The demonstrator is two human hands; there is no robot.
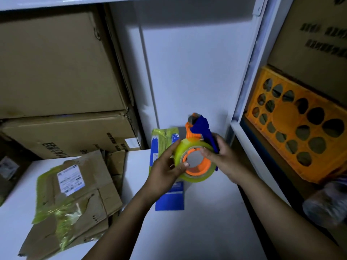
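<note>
Head view: both hands meet over the far middle of a white table (206, 231), holding a dispenser (197, 128) with an orange frame and blue handle, loaded with a tape roll (195, 178) of yellowish clear tape. The left hand (167, 167) grasps the roll from the left, fingers curled over its outer edge and thumb pressed on its face beside the orange core. The right hand (227, 158) grips the dispenser from the right, fingers wrapped round the blue handle and a fingertip on the core. The dispenser is held above the table, its cutter end pointing far. Just under the hands a blue parcel (170, 200) lies flat, its far end wrapped in yellow-green tape. At near left, a torn, flattened box (78, 196) with a white label rests on the table. Brown cartons (56, 72) are stacked at far left. An orange crate (300, 126) leans on the shelf at right, behind a white post (249, 72).
</note>
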